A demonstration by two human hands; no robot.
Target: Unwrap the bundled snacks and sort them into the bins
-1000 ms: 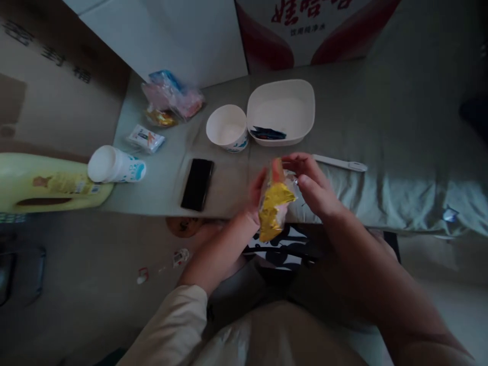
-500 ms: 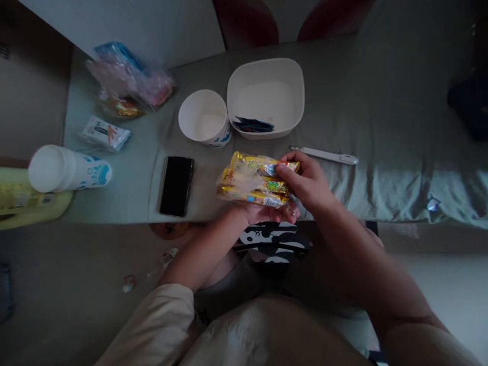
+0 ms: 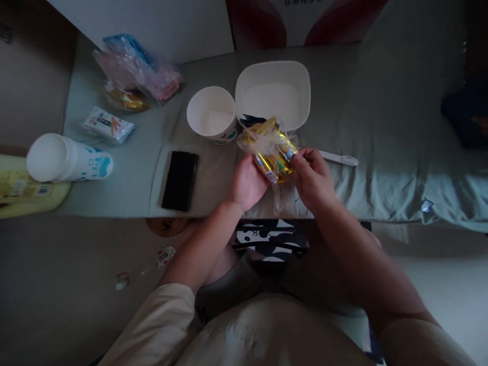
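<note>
Both my hands hold a clear plastic bag of yellow-wrapped snacks (image 3: 270,150) just above the grey cloth-covered surface (image 3: 381,127). My left hand (image 3: 246,184) grips the bag from below and the left. My right hand (image 3: 313,178) pinches its right end with closed fingers. The bag's far end reaches the rim of a white square bowl (image 3: 273,94), which holds a dark blue wrapper (image 3: 249,120). A white paper cup (image 3: 212,114) stands just left of the bowl.
A black phone (image 3: 179,180) lies left of my hands. A white pen-like stick (image 3: 338,158) lies to the right. Further left are a tipped white cup (image 3: 66,158), a yellow bottle (image 3: 23,190), a small packet (image 3: 109,124) and a bag of snacks (image 3: 137,76). Scraps lie on the floor.
The snack bag has moved up and away from me, from in front of my body to the bowl's near rim. My left hand shifted from under it to its left side.
</note>
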